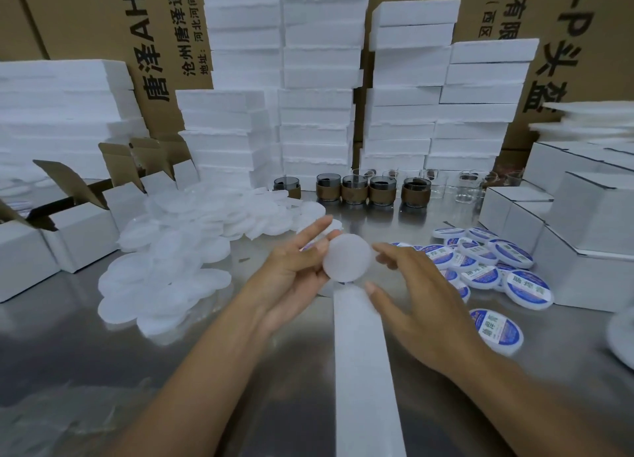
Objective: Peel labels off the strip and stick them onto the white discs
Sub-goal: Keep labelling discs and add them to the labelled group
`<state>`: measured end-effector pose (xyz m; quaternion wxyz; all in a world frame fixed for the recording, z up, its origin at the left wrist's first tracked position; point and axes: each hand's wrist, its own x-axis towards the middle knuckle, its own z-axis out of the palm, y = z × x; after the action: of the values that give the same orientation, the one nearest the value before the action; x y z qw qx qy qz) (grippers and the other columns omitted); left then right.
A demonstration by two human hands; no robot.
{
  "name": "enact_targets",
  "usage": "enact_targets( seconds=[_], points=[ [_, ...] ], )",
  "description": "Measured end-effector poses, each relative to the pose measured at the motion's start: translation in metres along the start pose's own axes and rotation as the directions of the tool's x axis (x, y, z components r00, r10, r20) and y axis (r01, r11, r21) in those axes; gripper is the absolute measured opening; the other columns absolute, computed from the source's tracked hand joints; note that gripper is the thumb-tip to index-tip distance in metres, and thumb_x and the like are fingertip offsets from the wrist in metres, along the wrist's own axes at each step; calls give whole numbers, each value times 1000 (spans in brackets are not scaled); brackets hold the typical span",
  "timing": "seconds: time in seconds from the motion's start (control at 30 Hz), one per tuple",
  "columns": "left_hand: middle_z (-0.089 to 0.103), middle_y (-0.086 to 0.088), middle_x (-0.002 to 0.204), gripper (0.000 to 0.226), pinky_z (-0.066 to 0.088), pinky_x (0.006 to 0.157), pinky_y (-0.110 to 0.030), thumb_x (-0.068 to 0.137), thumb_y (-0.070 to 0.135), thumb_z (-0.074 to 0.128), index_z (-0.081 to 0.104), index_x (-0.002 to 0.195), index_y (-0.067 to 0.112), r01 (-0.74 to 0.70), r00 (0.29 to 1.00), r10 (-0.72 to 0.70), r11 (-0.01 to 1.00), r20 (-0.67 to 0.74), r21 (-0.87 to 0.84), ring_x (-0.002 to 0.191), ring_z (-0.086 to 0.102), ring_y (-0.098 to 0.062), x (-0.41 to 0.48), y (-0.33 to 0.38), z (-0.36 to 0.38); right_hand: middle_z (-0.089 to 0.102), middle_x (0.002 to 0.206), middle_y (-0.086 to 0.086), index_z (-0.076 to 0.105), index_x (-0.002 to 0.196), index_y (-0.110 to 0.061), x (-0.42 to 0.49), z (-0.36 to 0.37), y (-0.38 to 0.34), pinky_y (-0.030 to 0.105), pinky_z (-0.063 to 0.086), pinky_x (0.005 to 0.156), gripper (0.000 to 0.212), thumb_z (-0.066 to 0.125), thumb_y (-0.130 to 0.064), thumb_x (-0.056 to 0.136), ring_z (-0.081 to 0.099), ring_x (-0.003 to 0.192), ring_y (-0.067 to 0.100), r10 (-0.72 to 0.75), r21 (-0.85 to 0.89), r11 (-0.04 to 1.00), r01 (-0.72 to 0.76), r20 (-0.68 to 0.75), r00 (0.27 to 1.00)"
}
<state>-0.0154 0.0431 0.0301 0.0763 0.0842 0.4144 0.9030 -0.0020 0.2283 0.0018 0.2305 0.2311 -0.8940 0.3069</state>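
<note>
Dozens of blank discs (178,251) sit heaped left, within easy reach. The left hand (295,268) pinches 1 white disc (348,257) over the strip (363,371), presenting it for a label. The right hand (411,299) hovers beside it, fingers loose and empty. Finished discs (480,261) collect right.

- The left hand (291,268) holds a plain round white foam disc (347,257) upright, thumb on its near face and fingers behind.
- The right hand (422,295) is spread just beside the disc's right edge; whether it touches is blurred.
- A long white paper strip (363,371) runs along the shiny steel table (103,371) below the disc.
- A heap of unlabelled white discs (178,251) lies to the left.
- Discs bearing blue-and-white round labels (494,271) lie to the right.
</note>
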Motion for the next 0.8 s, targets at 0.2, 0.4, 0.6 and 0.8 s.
enact_targets(
  seconds=[0.2, 0.4, 0.6, 0.8],
  points=[
    [72, -4, 82, 41, 58, 68, -26, 69, 0, 56, 61, 110, 7, 50, 997, -50, 999, 62, 5, 77, 70, -15, 2, -12, 7, 67, 92, -14, 61, 98, -30, 3, 5, -7, 15, 43, 78, 11, 58, -29, 88, 58, 89, 1, 182, 440, 884, -160, -8, 983],
    [64, -12, 93, 32, 57, 77, -35, 74, 21, 57, 62, 103, 7, 57, 996, -63, 993, 61, 100, 93, 61, -29, 4, -22, 12, 71, 81, -6, 66, 84, -30, 5, 3, -14, 16, 50, 69, 11, 63, -19, 85, 64, 77, 4, 242, 612, 758, -225, 56, 969],
    [70, -6, 85, 29, 57, 71, -27, 71, 19, 62, 67, 99, 12, 2, 992, -39, 957, 122, 289, 84, 68, -23, 5, -28, 10, 70, 77, 10, 69, 85, -17, 4, 2, -17, 29, 52, 69, 6, 68, -20, 80, 65, 75, 19, 244, 631, 742, -228, 63, 968],
    [66, 3, 79, 27, 51, 63, -20, 78, 17, 57, 69, 102, 17, -55, 995, 31, 964, 99, 261, 71, 62, -8, 8, -22, 5, 68, 68, -1, 62, 84, -25, 6, 2, -10, 11, 45, 64, 10, 62, -35, 81, 63, 67, 1, 332, 605, 748, -272, 13, 943]
  ],
)
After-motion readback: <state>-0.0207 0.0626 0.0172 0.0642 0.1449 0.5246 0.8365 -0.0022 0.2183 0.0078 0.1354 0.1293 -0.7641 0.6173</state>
